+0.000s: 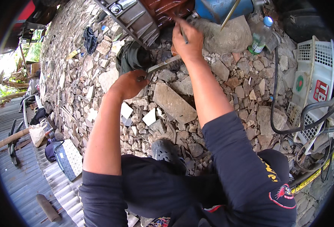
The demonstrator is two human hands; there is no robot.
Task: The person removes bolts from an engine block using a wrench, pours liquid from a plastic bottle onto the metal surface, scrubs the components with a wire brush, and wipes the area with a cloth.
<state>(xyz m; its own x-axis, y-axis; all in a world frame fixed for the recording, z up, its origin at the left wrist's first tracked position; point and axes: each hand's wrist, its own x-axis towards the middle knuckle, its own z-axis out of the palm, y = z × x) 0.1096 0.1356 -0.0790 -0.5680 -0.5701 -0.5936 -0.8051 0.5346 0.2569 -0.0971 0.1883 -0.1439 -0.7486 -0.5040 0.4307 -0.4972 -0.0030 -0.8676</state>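
Grey stick point(184, 34): the fingers of your right hand point(189, 39) curl narrowly around it, pen-fashion, a grip that seems chosen for aim rather than force; you cannot tell here whether its tip touches anything.
Pale strip point(164, 64): your left hand point(130, 84) has its fingers bent around the near end, and the far end reaches toward your right wrist, perhaps to have it close by.
Reddish-brown part point(170, 7): it lies at the top edge, just ahead of your right fingertips, which explains that arm's long stretch.
Ribbed casing point(136, 22): this grey metal sits beside the reddish-brown part, on its left.
Blue cylinder point(244, 11): it lies to the right, behind the large stone point(227, 38), which may serve as a prop.
Dark green bundle point(127, 56): it rests on the rubble just beyond your left hand.
Clear bottle point(257, 42): beside the stone, within your right arm's reach.
White crate point(307, 68): farther right, past the black hose point(275, 94).
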